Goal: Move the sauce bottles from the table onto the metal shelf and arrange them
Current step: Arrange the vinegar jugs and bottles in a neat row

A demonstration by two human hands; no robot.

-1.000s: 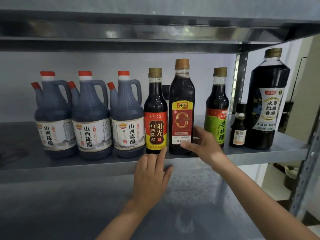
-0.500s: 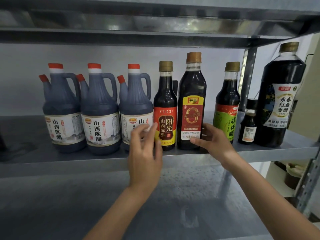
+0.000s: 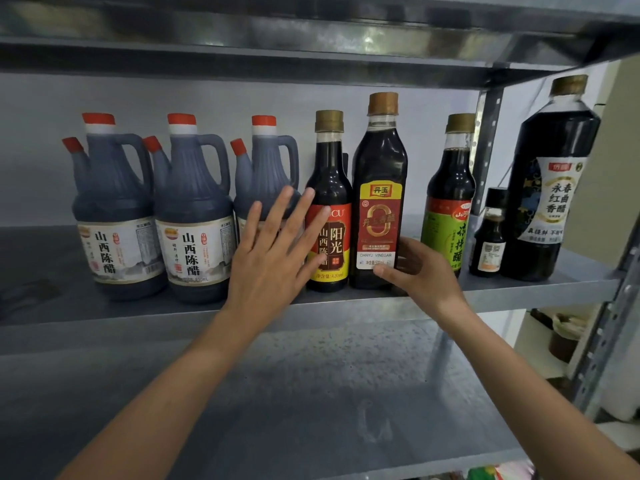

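A row of dark sauce bottles stands on the grey metal shelf [image 3: 519, 289]. Three handled jugs with red caps are at the left; the third jug [image 3: 266, 168] is partly hidden by my left hand [image 3: 273, 261]. That hand is open, fingers spread, in front of the third jug and the CUCU bottle [image 3: 329, 188]. My right hand [image 3: 419, 271] grips the lower right side of the tall Danyu vinegar bottle [image 3: 379, 174]. Further right stand a green-label bottle [image 3: 450, 188], a tiny bottle [image 3: 490, 237] and a big round bottle [image 3: 554, 161].
Another shelf board [image 3: 311, 50] hangs low above the bottle caps. A lower shelf [image 3: 311, 393] lies under my forearms. The shelf's upright post [image 3: 486, 140] stands behind the green-label bottle, and another post [image 3: 609, 341] is at the right edge.
My left hand rose from the shelf's front edge to the third jug and CUCU bottle, with fingers spread. My right hand stayed on the Danyu vinegar bottle. The camera came closer.
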